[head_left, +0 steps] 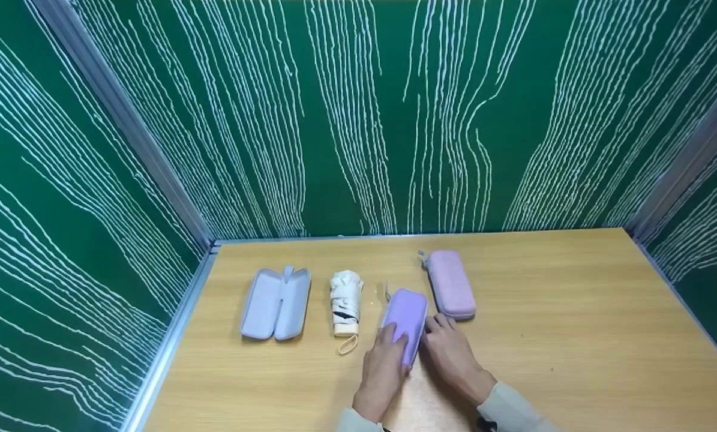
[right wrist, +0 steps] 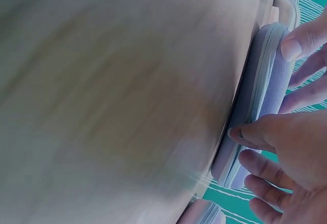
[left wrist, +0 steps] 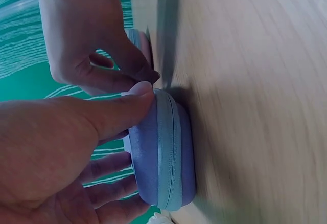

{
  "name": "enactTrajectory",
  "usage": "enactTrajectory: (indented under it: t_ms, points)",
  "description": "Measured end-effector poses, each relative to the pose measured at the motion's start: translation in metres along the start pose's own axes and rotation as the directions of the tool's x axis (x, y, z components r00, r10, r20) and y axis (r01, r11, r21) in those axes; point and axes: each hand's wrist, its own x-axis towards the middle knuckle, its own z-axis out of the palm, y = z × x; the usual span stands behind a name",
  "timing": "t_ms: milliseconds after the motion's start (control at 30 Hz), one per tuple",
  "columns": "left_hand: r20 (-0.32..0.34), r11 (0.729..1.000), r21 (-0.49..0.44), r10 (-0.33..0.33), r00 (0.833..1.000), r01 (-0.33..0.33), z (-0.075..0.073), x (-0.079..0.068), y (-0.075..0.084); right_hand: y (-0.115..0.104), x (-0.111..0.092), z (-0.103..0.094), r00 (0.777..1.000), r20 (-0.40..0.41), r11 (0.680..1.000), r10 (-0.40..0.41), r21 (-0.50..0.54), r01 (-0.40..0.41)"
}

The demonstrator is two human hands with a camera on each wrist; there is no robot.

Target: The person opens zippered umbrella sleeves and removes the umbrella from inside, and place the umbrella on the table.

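Note:
A purple zip case [head_left: 408, 313] lies on the table in front of me, its pale zipper band [left wrist: 170, 157] running around the side. My left hand [head_left: 384, 366] holds the near end of the case, thumb on one edge and fingers over the top. At its right side, my right hand [head_left: 452, 355] has thumb and index finger pinched together on the zipper [right wrist: 260, 88]. Those fingertips mostly hide the zipper pull. In the right wrist view, the other fingers of that hand are loosely bent beside the case.
A pink zip case [head_left: 452, 283] lies just beyond my right hand. Left of the purple case is a folded white umbrella [head_left: 346, 294] with a wrist loop. Farther left, a grey case [head_left: 263, 303] lies open. Green, white-streaked panels [head_left: 346, 120] enclose the table [head_left: 574, 336].

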Motion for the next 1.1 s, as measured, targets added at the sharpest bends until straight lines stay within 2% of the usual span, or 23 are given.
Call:
enactTrajectory:
  t_ms: [200, 633, 900, 1100]
  points:
    - [0.005, 0.999, 0.003, -0.043, 0.999, 0.043, 0.003, 0.002, 0.007, 0.000, -0.001, -0.002, 1.000, 0.005, 1.000, 0.000, 0.019, 0.000]
    - [-0.017, 0.994, -0.008, -0.112, 0.994, 0.112, 0.009, 0.004, 0.017, 0.000, -0.004, -0.003, 0.999, 0.050, 1.000, -0.005, -0.020, 0.006]
    - [-0.113, 0.995, -0.002, -0.103, 0.988, 0.104, 0.014, 0.004, 0.020, 0.000, -0.007, -0.004, 1.000, 0.015, 1.000, -0.014, -0.006, 0.014]
    - [-0.113, 0.994, -0.005, -0.108, 0.988, 0.108, 0.014, 0.004, 0.021, -0.003, -0.008, -0.007, 0.998, 0.061, 1.000, -0.007, -0.007, 0.007]
